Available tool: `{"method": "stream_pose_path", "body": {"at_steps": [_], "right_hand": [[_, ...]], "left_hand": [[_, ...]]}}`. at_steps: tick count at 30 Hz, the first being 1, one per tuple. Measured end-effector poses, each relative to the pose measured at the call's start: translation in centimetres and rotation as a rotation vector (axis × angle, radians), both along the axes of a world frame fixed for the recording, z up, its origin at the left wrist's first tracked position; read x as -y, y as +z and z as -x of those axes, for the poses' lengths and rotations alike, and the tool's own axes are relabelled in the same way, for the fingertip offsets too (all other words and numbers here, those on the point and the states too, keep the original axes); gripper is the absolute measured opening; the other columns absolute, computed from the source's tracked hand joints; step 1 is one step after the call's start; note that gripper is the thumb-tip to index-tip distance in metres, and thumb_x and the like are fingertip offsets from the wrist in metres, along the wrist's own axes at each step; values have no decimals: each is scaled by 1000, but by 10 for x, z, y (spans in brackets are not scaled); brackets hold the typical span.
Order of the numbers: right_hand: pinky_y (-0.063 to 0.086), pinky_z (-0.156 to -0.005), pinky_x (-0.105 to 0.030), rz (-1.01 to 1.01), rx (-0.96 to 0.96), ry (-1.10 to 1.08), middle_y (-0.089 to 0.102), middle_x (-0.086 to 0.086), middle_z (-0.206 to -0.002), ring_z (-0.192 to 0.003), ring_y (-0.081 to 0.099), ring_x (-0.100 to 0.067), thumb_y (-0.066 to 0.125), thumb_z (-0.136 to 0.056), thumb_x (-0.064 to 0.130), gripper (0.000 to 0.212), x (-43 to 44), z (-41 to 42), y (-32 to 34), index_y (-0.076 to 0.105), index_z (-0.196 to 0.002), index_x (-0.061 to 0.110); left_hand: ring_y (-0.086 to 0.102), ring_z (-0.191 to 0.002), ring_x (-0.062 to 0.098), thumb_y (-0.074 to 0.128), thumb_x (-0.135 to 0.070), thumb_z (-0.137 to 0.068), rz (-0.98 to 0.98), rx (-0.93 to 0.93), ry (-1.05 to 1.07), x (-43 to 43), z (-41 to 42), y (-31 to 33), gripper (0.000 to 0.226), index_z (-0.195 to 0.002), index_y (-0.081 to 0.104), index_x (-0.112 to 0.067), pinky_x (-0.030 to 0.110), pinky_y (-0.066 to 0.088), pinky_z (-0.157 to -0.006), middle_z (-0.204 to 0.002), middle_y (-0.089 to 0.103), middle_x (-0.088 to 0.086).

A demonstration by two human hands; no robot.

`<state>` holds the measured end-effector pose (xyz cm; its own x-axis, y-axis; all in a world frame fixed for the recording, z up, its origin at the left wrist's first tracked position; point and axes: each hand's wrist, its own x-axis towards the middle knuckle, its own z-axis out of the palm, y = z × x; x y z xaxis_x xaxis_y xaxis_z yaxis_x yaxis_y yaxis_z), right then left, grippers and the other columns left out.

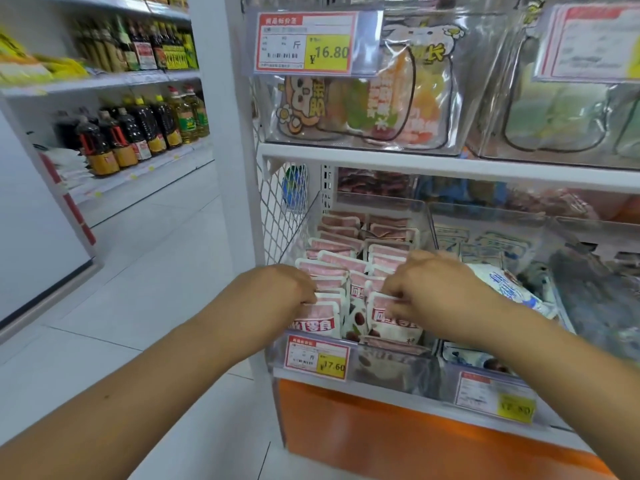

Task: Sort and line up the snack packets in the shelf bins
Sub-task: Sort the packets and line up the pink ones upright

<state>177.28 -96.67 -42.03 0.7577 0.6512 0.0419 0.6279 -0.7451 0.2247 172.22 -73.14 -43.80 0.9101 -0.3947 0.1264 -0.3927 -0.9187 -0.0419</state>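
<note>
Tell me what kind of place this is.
Most likely a supermarket or grocery aisle: yellow-and-red price tags clipped to clear shelf bins full of snack packets, and rows of bottles, seemingly oil and sauce, on the shelves to the left.

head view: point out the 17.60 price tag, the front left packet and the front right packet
17.60 price tag (317,356), head view, middle of the label
front left packet (313,323), head view, red lettering on its front
front right packet (394,323), head view, middle of its printed front
</note>
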Motion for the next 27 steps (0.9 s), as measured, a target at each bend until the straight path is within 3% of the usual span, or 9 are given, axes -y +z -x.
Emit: {"method": "stream_pose_path", "body": {"at_steps": [2, 5, 8, 12, 15, 18, 21, 25, 27], "right_hand": [[33, -84, -32, 7, -34, -15, 63, 8, -86, -101, 47, -15, 54, -89, 55, 30, 3, -3, -2, 63, -90, 27], [37, -91, -29, -125, -236, -33, 68, 13, -93, -96, 54, -8, 52, -89, 58, 34, 6, -9, 6, 69, -99, 31], [43, -82, -24, -323, -272, -90, 68, 9, -103, -93, 59, -8, 53, -95, 39, 25, 8, -15, 18, 70, -108, 25], [45, -90, -27, -186, -217, -143, 66, 9, -113, -103, 58, -10, 66, -88, 35, 33, -2, -23, 14, 65, -120, 29], [46, -89, -30, -133, -181, -150, 63, 8, -110, -106, 55, -13, 69, -85, 37, 29, -10, -29, 12, 67, -114, 29], [46, -81, -29, -168, -237, -122, 58, 12, -97, -96, 55, -11, 71, -83, 35, 16, -9, -33, 11, 69, -96, 27], [42, -69, -20, -256, -323, -78, 61, 12, -90, -84, 56, -6, 70, -84, 30, 7, -4, -33, 8, 69, -87, 24], [48, -74, -27, -257, -424, -117, 66, 13, -88, -82, 60, -7, 55, -95, 34, 13, -3, -31, 13, 67, -97, 27], [44, -71, -23, -220, -461, -133, 63, 20, -89, -80, 57, -2, 52, -97, 30, 19, -5, -32, 15, 65, -112, 31]], "left_hand": [[62, -102, 15, 61, -25, -88, -16, 12, 23, 0, -1, -1, 18, -102, 73, -24, 35, 52, -86, -110, 69, -6], [58, -107, 11, 61, -30, -90, 76, 45, 15, 4, 1, -1, 26, -116, 66, -31, 32, 51, -87, -117, 63, -13], [50, -120, 9, 64, -38, -89, 240, 94, -13, 13, 4, -1, 42, -130, 56, -35, 30, 46, -97, -132, 56, -14], [38, -132, 8, 54, -48, -93, 270, 10, -52, 29, -4, -10, 47, -137, 50, -34, 28, 34, -109, -144, 46, -14], [36, -133, 8, 50, -47, -95, 240, 5, -53, 29, -10, -15, 44, -137, 51, -34, 28, 31, -110, -146, 43, -14], [38, -133, 10, 52, -45, -94, 247, 9, -49, 26, -13, -15, 43, -135, 54, -32, 29, 33, -109, -146, 44, -12], [40, -130, 8, 57, -47, -91, 295, 40, -72, 29, -11, -16, 44, -132, 57, -31, 30, 34, -110, -142, 49, -13], [39, -128, 5, 58, -56, -87, 372, 12, -46, 48, -8, -21, 45, -128, 59, -36, 31, 30, -109, -139, 49, -17], [44, -125, 5, 62, -53, -86, 433, 29, -34, 54, -10, -25, 35, -116, 67, -36, 32, 31, -108, -135, 54, -17]]}}
